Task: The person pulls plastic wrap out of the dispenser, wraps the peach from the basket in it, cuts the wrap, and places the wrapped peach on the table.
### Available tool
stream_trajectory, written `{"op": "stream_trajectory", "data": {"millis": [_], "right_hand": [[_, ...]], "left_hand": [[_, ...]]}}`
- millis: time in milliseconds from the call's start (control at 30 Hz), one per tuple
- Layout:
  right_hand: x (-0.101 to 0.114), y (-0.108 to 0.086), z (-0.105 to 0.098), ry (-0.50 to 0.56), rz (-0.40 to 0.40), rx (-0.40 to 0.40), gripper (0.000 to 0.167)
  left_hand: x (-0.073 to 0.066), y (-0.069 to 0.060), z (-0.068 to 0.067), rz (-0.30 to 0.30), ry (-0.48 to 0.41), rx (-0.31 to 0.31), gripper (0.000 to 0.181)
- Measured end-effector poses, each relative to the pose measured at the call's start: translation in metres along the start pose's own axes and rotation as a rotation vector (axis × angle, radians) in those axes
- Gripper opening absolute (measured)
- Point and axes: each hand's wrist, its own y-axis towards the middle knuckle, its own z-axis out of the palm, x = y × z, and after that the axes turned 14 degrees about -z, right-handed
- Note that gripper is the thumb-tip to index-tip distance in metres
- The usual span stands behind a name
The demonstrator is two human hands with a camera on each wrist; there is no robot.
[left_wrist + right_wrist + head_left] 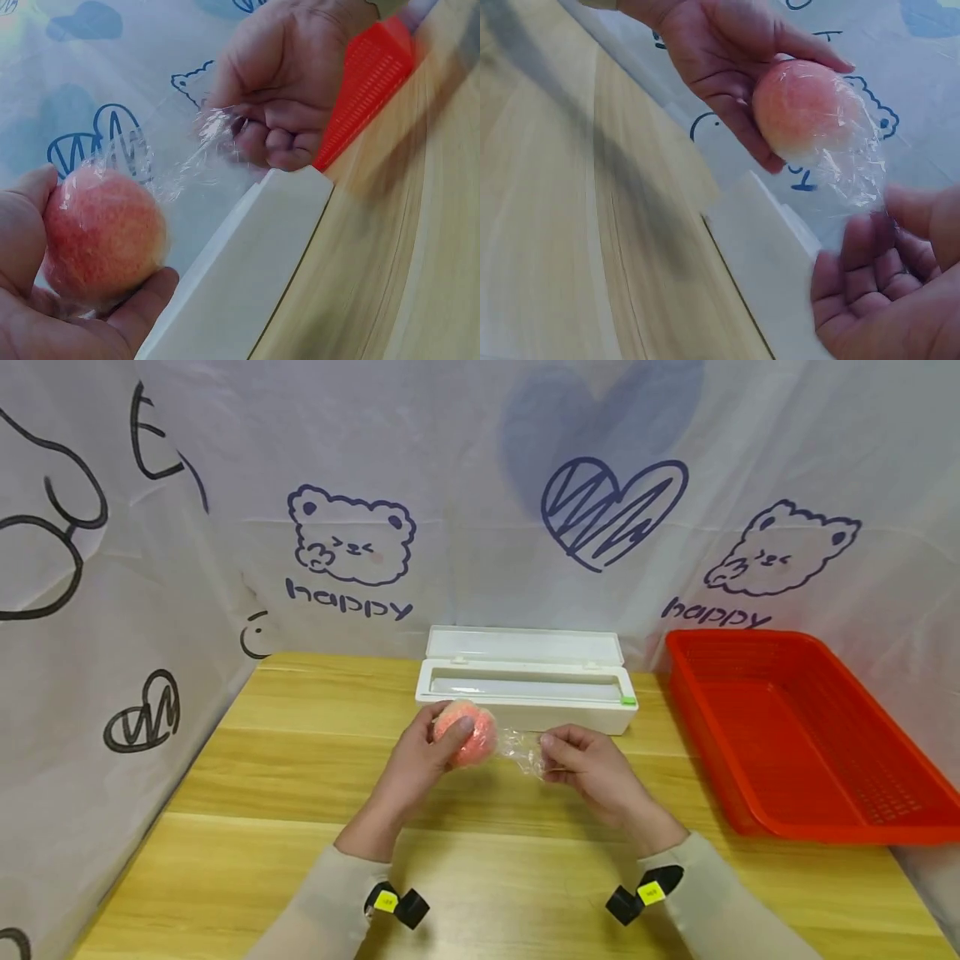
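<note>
Viewed from my remote station, the fruit (483, 740) is near the centre of the head frame, pink with a paler patch, and clear film (522, 752) lies over it; I cannot tell whether every side is covered. The left hand (408, 762) grasps the fruit, thumb across its face, the other fingers partly hidden. The right hand (598, 774), right of centre, pinches the gathered tail of the film between thumb and curled fingers. The tail spans the gap between the hands, crinkled and narrowing towards the pinch.

I judge the step in hand to be drawing the loose film together and tightening it. To do it well, I would keep the left grasp light, since the fruit may bruise, and turn the tail rather than tug it, as a hard pull could tear thin film. A pinch closer to the fruit should leave less slack.

Surroundings noted: the white dispenser box (525, 715), lid raised, stands at upper middle, so I would hold the work clear of its front edge. The red basket (705, 735), at right, stands apart from both hands
</note>
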Motion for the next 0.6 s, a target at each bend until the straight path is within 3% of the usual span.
{"op": "stream_trajectory", "data": {"millis": [100, 267, 367, 467, 600], "right_hand": [[-0.001, -0.002, -0.002, 0.019, -0.07, -0.055, 0.01], [0.001, 0.001, -0.004, 0.054, -0.132, -0.169, 0.014], [0.001, 0.0, -0.004, 0.095, -0.125, -0.22, 0.015], [0.0, -0.005, -0.002, 0.071, -0.095, -0.206, 0.011], [-0.004, -0.011, 0.006, -0.094, -0.12, -0.118, 0.018]], "left_hand": [[0.001, -0.001, -0.001, 0.003, 0.006, 0.006, 0.053], [0.005, -0.001, -0.001, -0.029, 0.011, -0.015, 0.05], [0.007, 0.0, 0.0, -0.054, -0.051, -0.035, 0.052], [0.008, 0.001, -0.001, -0.056, -0.125, -0.063, 0.055], [0.009, 0.0, 0.0, -0.055, -0.189, -0.058, 0.057]]}}
